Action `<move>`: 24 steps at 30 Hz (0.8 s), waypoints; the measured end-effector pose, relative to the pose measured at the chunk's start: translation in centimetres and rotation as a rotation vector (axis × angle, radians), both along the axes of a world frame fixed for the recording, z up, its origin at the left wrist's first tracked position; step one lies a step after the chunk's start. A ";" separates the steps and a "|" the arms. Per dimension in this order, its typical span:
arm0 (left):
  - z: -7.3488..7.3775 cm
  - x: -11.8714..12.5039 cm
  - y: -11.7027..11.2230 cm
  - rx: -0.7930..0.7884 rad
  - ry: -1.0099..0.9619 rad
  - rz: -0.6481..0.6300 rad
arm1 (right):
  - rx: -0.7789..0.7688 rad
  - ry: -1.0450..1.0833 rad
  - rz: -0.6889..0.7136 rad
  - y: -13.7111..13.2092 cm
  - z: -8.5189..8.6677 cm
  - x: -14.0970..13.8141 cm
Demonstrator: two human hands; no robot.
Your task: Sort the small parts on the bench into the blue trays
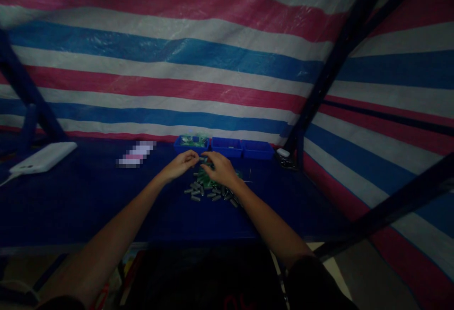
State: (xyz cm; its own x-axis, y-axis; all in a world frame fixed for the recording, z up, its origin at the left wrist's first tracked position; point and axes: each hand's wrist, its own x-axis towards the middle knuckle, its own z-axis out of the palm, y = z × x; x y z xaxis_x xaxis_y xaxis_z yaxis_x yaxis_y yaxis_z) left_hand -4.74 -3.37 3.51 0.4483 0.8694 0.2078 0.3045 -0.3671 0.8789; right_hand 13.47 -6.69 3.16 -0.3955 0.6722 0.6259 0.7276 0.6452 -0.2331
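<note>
Just in front of the blue bins, my two hands meet over the table. My left hand [185, 162] is closed in a pinch at the left end of a tiny pale item, too small and dim to name. From the other side, the fingers of my right hand [222, 170] curl in around the same spot. Below them lies a loose pile of small grey metal cylinders [196, 198]. Green pieces [205, 177] are heaped behind the cylinders, partly hidden by my right hand.
Three blue bins stand in a row at the back; the left bin [177, 147] holds green pieces. A white device [46, 157] with a cable and a blurred-out item [136, 154] lie left. Dark small things [286, 161] sit right, by the blue frame post [300, 149].
</note>
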 end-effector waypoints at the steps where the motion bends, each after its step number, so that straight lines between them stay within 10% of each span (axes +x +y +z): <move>1: 0.0 0.2 -0.1 -0.030 -0.006 -0.032 | 0.019 -0.008 0.011 -0.3 0.0 -0.5; 9: -0.3 -0.3 -0.2 -0.144 0.046 -0.107 | 0.029 -0.012 0.034 -0.5 0.2 -0.8; 17: -0.9 -2.3 0.7 0.134 0.481 -0.088 | 0.017 0.161 -0.397 4.6 2.7 3.4; 24: -1.6 -1.6 0.8 0.184 0.534 -0.102 | -0.149 -0.004 -0.424 4.2 0.2 5.6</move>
State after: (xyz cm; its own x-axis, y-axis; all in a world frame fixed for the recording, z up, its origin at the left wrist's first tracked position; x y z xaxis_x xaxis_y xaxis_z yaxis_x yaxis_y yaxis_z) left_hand -6.29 -2.53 1.90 0.6125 0.7871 0.0730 0.6439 -0.5504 0.5315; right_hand 19.07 -2.53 3.34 -0.0676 0.8581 0.5090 0.9218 0.2489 -0.2972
